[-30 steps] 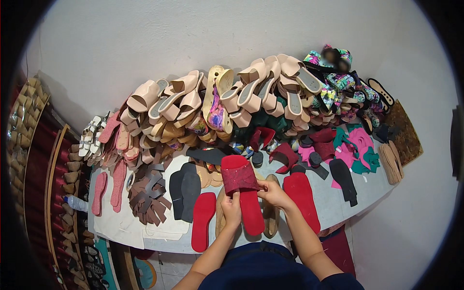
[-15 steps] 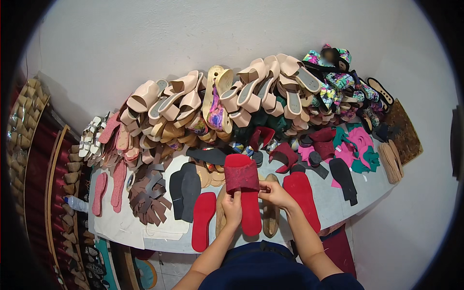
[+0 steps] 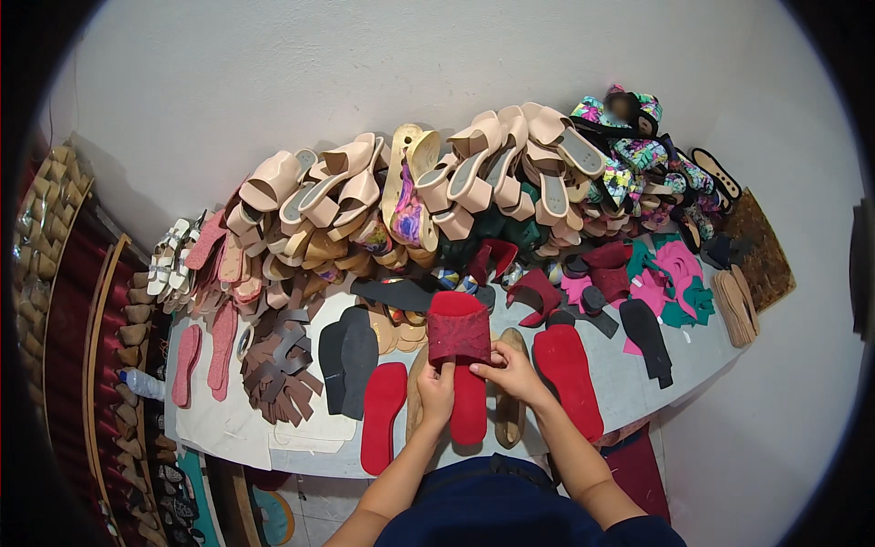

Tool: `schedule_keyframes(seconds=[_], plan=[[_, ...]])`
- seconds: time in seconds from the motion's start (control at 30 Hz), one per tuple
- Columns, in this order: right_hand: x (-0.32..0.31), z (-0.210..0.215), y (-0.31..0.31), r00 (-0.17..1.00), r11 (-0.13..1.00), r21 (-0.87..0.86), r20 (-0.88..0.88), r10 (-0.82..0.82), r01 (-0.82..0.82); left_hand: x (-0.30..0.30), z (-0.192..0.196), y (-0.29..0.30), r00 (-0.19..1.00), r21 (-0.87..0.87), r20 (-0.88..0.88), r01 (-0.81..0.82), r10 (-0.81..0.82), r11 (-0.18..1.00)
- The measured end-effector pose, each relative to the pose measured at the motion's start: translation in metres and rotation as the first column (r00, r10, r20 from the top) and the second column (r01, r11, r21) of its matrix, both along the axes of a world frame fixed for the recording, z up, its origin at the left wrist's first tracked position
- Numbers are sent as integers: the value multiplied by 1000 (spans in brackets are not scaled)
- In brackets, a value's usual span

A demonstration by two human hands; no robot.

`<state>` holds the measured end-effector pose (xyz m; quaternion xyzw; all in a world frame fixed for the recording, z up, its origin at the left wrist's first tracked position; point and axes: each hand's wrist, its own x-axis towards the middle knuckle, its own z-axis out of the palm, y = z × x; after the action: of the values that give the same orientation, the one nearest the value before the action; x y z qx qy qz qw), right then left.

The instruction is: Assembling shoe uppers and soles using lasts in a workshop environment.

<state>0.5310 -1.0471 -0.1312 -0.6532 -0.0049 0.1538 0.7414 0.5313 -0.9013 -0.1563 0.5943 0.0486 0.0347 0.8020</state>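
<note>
I hold a red slipper (image 3: 459,335) upright over the near middle of the table, its dark red patterned strap across the toe part. My left hand (image 3: 438,394) is closed on its left edge just below the strap. At the right edge, my right hand (image 3: 512,376) pinches the slipper, its thumb lying over the red sole; its other fingertips are partly hidden. A wooden shoe last (image 3: 511,427) stands just below my right hand, and another is partly covered by my left arm. Red soles lie on either side, one at left (image 3: 384,419) and an overlapping pair at right (image 3: 570,383).
Beige heeled sandals (image 3: 474,169) pile up along the wall, with patterned slippers (image 3: 643,155) at right. Brown strap pieces (image 3: 283,369), black soles (image 3: 349,360) and pink and green scraps (image 3: 674,273) lie on the table (image 3: 219,424). Shelves of shoe lasts (image 3: 132,356) stand at left.
The slipper has tilted slightly, its toe end shifting right and its heel end left. My right thumb has moved left and now lies across the sole below the strap.
</note>
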Motion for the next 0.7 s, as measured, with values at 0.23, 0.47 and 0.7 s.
schedule_keyframes(seconds=[0.23,0.47,0.7], plan=[[11,5,-24,995,954,296,-103,-18,47,1,0,2,994,97,21,109,-111,989],[12,4,-5,977,933,304,-148,-156,195,1,-7,0,992,158,64,101,-112,982],[11,-17,-9,969,870,441,-198,-146,221,-4,-22,0,991,187,-39,133,-128,973]])
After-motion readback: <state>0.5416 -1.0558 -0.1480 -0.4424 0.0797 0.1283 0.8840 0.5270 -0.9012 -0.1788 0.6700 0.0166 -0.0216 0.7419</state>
